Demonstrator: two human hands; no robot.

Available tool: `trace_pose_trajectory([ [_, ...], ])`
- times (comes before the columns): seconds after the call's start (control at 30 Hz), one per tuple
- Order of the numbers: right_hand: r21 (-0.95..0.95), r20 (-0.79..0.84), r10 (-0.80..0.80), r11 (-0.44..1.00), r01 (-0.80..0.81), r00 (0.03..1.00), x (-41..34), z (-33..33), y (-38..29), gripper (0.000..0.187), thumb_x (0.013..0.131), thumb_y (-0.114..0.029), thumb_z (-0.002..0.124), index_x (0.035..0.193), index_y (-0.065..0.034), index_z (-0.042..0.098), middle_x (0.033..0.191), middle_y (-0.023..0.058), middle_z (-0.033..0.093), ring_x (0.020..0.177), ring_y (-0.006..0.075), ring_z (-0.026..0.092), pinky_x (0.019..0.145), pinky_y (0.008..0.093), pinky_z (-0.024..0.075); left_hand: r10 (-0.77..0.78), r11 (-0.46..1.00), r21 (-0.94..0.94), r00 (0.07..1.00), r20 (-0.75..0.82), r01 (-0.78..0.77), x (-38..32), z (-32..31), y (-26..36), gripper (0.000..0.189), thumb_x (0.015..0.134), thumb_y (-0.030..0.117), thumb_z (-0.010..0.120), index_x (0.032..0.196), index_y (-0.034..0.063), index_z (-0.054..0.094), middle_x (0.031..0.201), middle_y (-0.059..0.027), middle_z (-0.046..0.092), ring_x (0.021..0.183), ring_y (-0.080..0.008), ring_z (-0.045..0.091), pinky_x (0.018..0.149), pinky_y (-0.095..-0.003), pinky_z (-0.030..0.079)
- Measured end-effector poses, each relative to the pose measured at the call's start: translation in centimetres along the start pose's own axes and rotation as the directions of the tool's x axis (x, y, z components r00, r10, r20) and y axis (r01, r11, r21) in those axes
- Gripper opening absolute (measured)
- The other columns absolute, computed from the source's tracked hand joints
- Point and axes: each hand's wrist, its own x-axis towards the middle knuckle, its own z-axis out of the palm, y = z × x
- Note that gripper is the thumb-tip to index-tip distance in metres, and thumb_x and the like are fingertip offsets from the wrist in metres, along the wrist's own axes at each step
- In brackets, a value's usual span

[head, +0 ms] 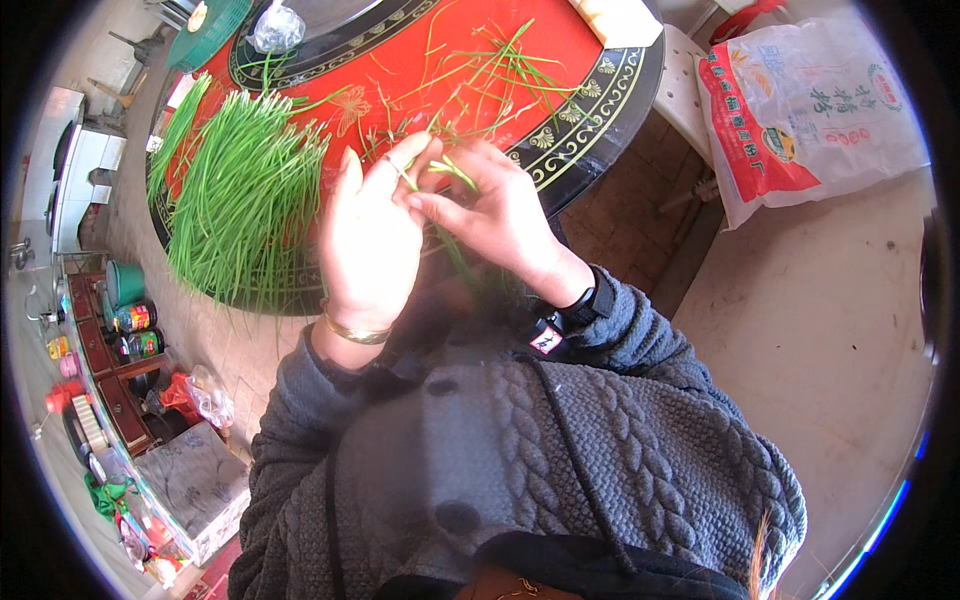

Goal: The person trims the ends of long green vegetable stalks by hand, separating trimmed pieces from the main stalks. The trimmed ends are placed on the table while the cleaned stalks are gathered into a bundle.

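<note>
My left hand (375, 232) and my right hand (499, 210) meet above the near edge of a round red and black table (637, 97). Between the fingers of my right hand are a few green chive stalks (457, 174), whose leaves hang down below the hands. The fingertips of my left hand touch the same stalks. A large heap of green chives (240, 195) lies on the table to the left, with a smaller bunch (178, 139) beside it. Loose stalks and trimmings (510, 64) are scattered on the red surface beyond my hands.
A green plastic basket (210, 34) and a clear plastic bag (277, 28) are at the far left of the table. To the right, a printed plastic sack (810, 112) lies on a pale surface (810, 300). A wooden cabinet (112, 375) stands at the left.
</note>
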Motion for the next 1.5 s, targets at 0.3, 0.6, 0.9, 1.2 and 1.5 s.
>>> trace_pose_trajectory([
  [0.3,0.651,0.365,0.407,0.531,-0.542,0.837,0.1,-2.3,-0.7,0.008,0.093,-0.013,0.065,0.092,-0.0048,0.067,0.068,-0.0090,0.052,0.055,0.0004,0.041,0.050,0.0189,0.0297,0.297,-0.179,0.938,0.893,0.338,-0.296,1.5,-0.4,1.2,0.023,0.094,0.005,0.059,0.115,-0.0015,0.066,0.115,-0.0129,0.066,0.105,-0.0221,0.064,0.094,-0.0328,0.050],
  [0.6,0.720,0.434,0.434,0.360,-0.593,0.790,0.0,-3.0,0.2,0.008,0.091,-0.009,0.062,0.089,-0.0046,0.068,0.066,-0.0075,0.054,0.048,0.0011,0.033,0.045,0.0197,0.0229,0.313,-0.474,0.832,0.828,0.465,-0.288,6.7,-1.0,3.6,0.014,0.092,0.006,0.059,0.099,0.0034,0.071,0.103,-0.0089,0.068,0.084,-0.0192,0.067,0.076,-0.0303,0.052],
  [0.9,0.769,0.456,0.441,0.241,-0.592,0.773,0.1,-2.9,0.9,0.012,0.091,-0.013,0.061,0.094,-0.0024,0.066,0.073,-0.0026,0.060,0.051,0.0029,0.035,0.047,0.0202,0.0258,0.128,0.424,0.891,0.985,0.118,-0.162,3.6,-0.8,1.6,0.021,0.092,0.013,0.067,0.106,-0.0032,0.069,0.101,-0.0072,0.067,0.084,-0.0115,0.064,0.079,-0.0238,0.050],
  [1.2,0.626,0.283,0.263,0.678,-0.385,0.922,0.0,-2.8,-0.2,0.012,0.092,-0.016,0.070,0.095,-0.0040,0.068,0.086,-0.0037,0.066,0.079,0.0028,0.056,0.068,0.0202,0.0448,0.115,0.492,0.870,0.993,-0.025,-0.035,2.2,0.5,1.4,0.014,0.090,0.011,0.069,0.097,-0.0014,0.070,0.089,-0.0031,0.069,0.085,-0.0085,0.063,0.075,-0.0218,0.049],
  [1.5,0.634,0.481,0.355,0.491,-0.598,0.802,-0.1,-3.9,-1.3,0.017,0.095,-0.021,0.065,0.091,-0.0048,0.069,0.072,-0.0069,0.057,0.063,0.0018,0.043,0.056,0.0194,0.0317,0.250,0.370,0.882,0.945,0.209,-0.293,1.3,0.6,0.7,0.012,0.095,0.007,0.058,0.093,-0.0026,0.065,0.088,-0.0039,0.059,0.079,-0.0108,0.056,0.072,-0.0244,0.044],
])
